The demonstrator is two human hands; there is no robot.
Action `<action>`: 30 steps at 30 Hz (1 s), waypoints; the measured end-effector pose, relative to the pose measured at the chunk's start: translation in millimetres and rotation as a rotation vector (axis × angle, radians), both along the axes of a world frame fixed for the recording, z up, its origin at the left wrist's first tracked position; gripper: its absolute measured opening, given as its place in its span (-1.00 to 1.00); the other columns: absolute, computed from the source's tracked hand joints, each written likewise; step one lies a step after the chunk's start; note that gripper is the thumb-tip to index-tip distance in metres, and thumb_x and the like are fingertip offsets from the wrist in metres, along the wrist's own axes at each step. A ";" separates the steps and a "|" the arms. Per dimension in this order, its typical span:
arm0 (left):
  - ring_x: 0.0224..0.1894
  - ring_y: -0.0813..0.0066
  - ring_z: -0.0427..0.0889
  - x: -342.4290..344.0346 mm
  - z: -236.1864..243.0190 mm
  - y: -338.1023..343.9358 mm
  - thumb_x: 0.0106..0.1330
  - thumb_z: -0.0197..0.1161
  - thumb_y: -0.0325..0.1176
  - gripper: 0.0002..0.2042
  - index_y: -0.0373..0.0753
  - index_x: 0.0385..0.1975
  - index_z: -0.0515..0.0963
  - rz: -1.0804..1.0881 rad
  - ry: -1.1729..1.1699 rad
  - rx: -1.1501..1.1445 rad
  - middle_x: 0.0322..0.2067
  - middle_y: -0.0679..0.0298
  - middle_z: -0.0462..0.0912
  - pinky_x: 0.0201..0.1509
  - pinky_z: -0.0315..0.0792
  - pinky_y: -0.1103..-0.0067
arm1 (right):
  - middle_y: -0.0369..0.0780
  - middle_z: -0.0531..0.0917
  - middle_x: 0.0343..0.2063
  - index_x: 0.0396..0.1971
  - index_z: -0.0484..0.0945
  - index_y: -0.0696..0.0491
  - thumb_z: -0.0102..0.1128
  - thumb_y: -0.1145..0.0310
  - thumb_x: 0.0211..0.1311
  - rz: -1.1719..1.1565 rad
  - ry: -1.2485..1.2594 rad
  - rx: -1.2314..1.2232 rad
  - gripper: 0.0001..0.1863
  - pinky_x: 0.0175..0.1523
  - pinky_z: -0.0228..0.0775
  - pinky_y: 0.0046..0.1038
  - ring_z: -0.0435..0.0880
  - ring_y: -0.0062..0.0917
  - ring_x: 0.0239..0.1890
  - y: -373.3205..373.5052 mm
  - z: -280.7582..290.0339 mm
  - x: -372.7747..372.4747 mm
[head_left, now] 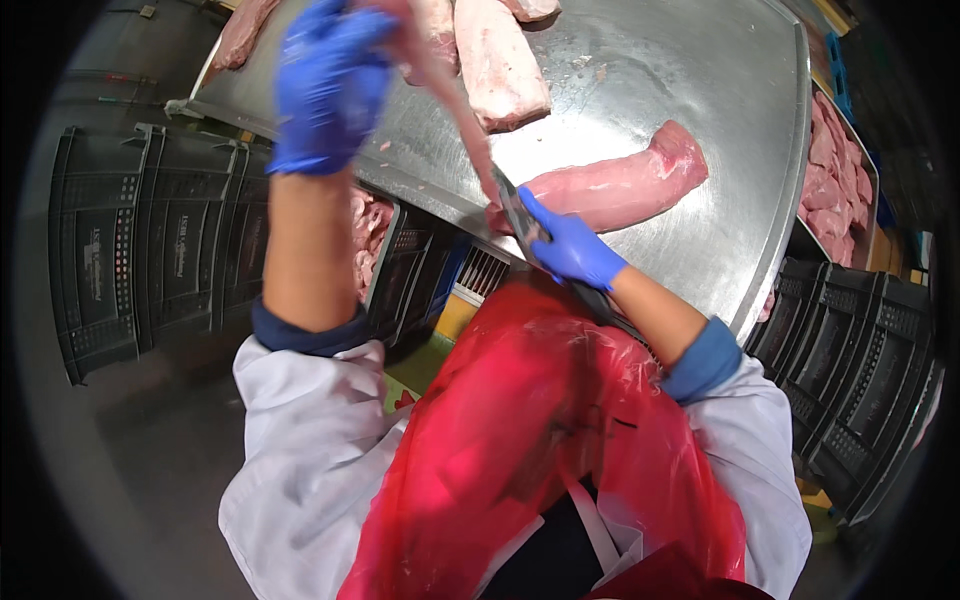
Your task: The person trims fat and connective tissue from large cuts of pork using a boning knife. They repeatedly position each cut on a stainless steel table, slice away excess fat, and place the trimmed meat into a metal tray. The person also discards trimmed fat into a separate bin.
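My left hand (330, 90), in a blue glove and smeared by motion, is raised over the left part of the metal table (680, 70). It grips a long, thin strip of pink meat (455, 95) that hangs down toward the near edge. By that edge, my blue-gloved right hand (575, 248) is closed around a knife (513, 208), its dark blade slanting up and left beside the strip's lower end. Just beyond the right hand lies a long pink piece of meat, likely a loin (625, 188). The knife's handle is mostly hidden in my fingers.
Paler pieces of meat (500, 65) lie at the table's far side, another piece (243, 32) at its far left corner. Black crates (185, 235) stand left, more crates (835, 350) right. Meat cuts fill a crate (375, 235) below the near edge and a container (838, 185) at right.
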State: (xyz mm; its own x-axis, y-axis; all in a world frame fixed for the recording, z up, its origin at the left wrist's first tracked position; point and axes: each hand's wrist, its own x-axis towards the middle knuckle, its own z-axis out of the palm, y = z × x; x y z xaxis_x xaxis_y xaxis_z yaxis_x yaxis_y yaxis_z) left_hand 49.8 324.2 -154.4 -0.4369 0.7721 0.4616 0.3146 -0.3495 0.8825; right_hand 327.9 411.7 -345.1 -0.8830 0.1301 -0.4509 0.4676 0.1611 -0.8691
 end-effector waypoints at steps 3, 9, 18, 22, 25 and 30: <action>0.14 0.19 0.51 -50.2 24.4 -95.5 0.31 0.14 -0.42 -0.66 -0.37 0.06 0.47 -0.195 -0.254 0.190 0.02 0.04 0.56 0.31 0.33 0.31 | -0.16 0.63 -0.51 0.53 -0.03 -0.27 0.04 0.43 0.24 0.175 -0.055 -0.033 -0.15 -0.38 0.53 -0.46 0.55 -0.56 -0.63 -3.9 25.6 37.3; -0.06 0.37 0.54 -83.9 28.7 -283.2 0.33 0.19 -0.35 -0.75 -0.31 -0.06 0.52 0.387 -0.242 0.045 -0.13 0.23 0.57 0.13 0.39 0.45 | -0.19 0.67 -0.43 0.51 0.05 -0.28 0.03 0.51 0.20 -0.128 -0.061 -0.152 -0.15 -0.44 0.51 -0.51 0.56 -0.61 -0.60 26.5 7.8 60.5; -0.31 0.40 0.65 -218.8 -206.5 -431.7 0.24 0.31 -0.31 -0.65 -0.41 -0.08 0.52 0.876 0.262 -1.192 -0.31 0.16 0.68 -0.15 0.53 0.45 | -0.16 0.65 -0.50 0.53 -0.02 -0.27 0.11 0.46 0.23 -0.616 0.081 0.076 -0.12 -0.43 0.50 -0.45 0.58 -0.57 -0.59 21.1 -54.1 -20.9; -0.28 0.32 0.66 -185.2 -248.1 -332.8 0.21 0.36 -0.30 -0.53 -0.44 0.04 0.44 0.750 0.400 -1.099 -0.30 0.07 0.67 -0.10 0.53 0.43 | -0.04 0.66 -0.49 0.53 -0.03 -0.24 0.11 0.38 0.26 -0.622 0.167 0.406 -0.15 -0.24 0.53 -0.34 0.68 -0.37 -0.47 -11.7 -73.8 -12.5; -0.29 0.38 0.64 -171.1 -242.7 -287.1 0.23 0.37 -0.31 -0.57 -0.41 0.02 0.46 0.656 0.388 -0.922 -0.32 0.14 0.64 -0.14 0.52 0.46 | -0.04 0.64 -0.47 0.53 -0.02 -0.18 0.08 0.43 0.28 -0.625 0.045 0.367 -0.17 -0.15 0.51 -0.37 0.69 -0.35 -0.41 -54.8 -60.9 4.6; -0.35 0.57 0.55 -176.3 -238.2 -251.9 0.26 0.36 -0.38 -0.64 -0.34 0.01 0.49 0.524 0.328 -0.713 -0.39 0.26 0.60 -0.23 0.48 0.55 | -0.12 0.58 -0.51 0.52 0.01 -0.12 0.05 0.62 0.15 -0.554 0.158 0.336 -0.10 -0.11 0.50 -0.49 0.56 -0.51 -0.46 -125.8 -77.3 59.4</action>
State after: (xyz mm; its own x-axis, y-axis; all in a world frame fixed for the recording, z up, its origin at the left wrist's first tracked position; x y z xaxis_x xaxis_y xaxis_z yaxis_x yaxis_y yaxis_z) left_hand -126.5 72.3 -392.7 -0.7403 0.6619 0.1176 0.5494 0.4949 0.6733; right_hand 387.3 285.9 -422.5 -0.6971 0.6946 -0.1777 0.4304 0.2072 -0.8785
